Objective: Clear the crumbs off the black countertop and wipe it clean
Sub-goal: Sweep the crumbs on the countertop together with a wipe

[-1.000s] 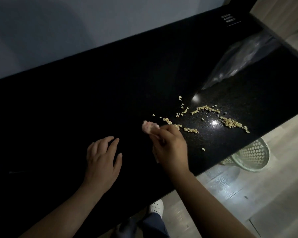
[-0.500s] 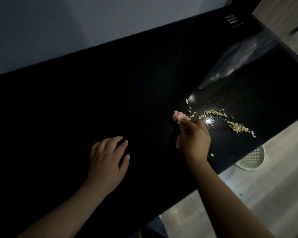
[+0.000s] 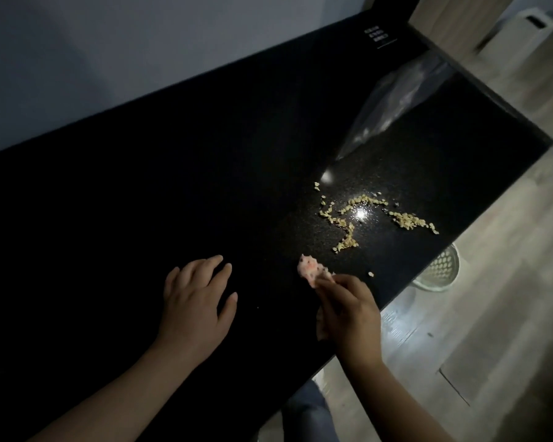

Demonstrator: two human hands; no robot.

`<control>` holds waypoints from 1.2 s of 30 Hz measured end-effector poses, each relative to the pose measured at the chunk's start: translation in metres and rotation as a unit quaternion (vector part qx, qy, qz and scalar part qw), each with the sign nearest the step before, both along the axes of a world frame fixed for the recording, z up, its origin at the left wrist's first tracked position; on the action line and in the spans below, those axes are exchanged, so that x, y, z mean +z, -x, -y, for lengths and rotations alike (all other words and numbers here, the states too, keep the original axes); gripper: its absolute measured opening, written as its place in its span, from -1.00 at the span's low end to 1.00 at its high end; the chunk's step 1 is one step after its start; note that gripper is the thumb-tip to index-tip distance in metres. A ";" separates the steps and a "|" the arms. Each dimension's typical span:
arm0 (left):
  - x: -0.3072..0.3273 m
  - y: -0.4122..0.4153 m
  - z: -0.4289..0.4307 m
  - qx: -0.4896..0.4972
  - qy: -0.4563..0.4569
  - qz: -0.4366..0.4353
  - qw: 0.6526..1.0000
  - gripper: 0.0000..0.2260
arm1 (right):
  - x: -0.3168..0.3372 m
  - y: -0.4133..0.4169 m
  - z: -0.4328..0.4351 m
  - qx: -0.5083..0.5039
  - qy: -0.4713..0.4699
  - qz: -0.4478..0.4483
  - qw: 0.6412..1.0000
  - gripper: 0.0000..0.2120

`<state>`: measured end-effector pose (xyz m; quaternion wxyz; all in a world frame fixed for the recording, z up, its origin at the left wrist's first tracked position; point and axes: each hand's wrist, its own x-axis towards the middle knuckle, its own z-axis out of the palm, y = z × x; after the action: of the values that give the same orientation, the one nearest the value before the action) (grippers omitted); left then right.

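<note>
Black countertop [image 3: 141, 202] takes up most of the view, glossy & speckled, room v. dim; crumbs [image 3: 348, 218] sit on its right part, nr the front edge: a pale curling trail bending round a bright glare spot, a denser clump [image 3: 412, 220] just right of it, one lone bit [image 3: 371, 274] closer to the edge.

Below the trail's near end, apart from it, is a small crumpled pink wad [image 3: 312, 271] w/ darker specks; the right hand [image 3: 351, 311] pinches it, fingers curled round it, wad poking out past the fingertips; can't tell if the wad touches the surface or hangs just above.

The left hand [image 3: 195, 307] lies palm down on the counter, fingers straight & a bit spread, holding nothing, well left of the crumbs.

Further out: a clear plastic bag [image 3: 396, 100] lies on the far right of the top, narrow end toward the crumbs; white print [image 3: 377, 35] at the far corner, too small to read; pale wall [image 3: 109, 59] behind; a pale perforated basket [image 3: 441, 269] on the wood-look floor [image 3: 508, 282], partly hidden under the counter's front edge.
</note>
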<state>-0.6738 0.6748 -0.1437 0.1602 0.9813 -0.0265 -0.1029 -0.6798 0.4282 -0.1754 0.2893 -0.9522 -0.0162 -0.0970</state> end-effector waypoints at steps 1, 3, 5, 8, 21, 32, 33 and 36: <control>0.000 -0.003 0.003 -0.009 -0.001 0.001 1.000 -0.56 | 0.000 -0.003 0.005 -0.004 -0.002 -0.002 1.000 -0.84; 0.000 -0.008 0.006 -0.016 -0.001 -0.001 1.000 -0.56 | -0.001 -0.012 0.013 -0.002 0.006 -0.002 1.000 -0.85; 0.000 -0.012 0.012 -0.022 -0.005 -0.005 1.000 -0.55 | -0.001 -0.023 0.028 -0.007 0.018 0.004 1.000 -0.84; 0.002 -0.017 0.021 -0.028 -0.012 -0.009 0.999 -0.54 | 0.001 -0.038 0.054 -0.008 0.034 0.021 0.999 -0.83; 0.007 -0.040 0.047 0.002 -0.008 -0.007 1.000 -0.58 | 0.036 -0.056 0.020 0.077 -0.095 0.044 0.992 -0.87; 0.006 -0.041 0.053 -0.029 -0.086 -0.014 0.996 -0.47 | 0.009 -0.078 0.060 0.059 0.022 0.033 0.997 -0.87; 0.005 -0.041 0.054 -0.028 -0.089 -0.014 0.996 -0.46 | 0.012 -0.080 0.070 0.039 0.034 0.032 0.998 -0.86; 0.005 -0.042 0.057 -0.028 -0.099 -0.038 0.994 -0.43 | 0.029 -0.091 0.092 -0.004 0.013 0.038 0.999 -0.86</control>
<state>-0.6317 0.6173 -0.1390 0.0604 0.9866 -0.0374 -0.1465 -0.5893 0.3364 -0.1468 0.2759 -0.9514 -0.0247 -0.1345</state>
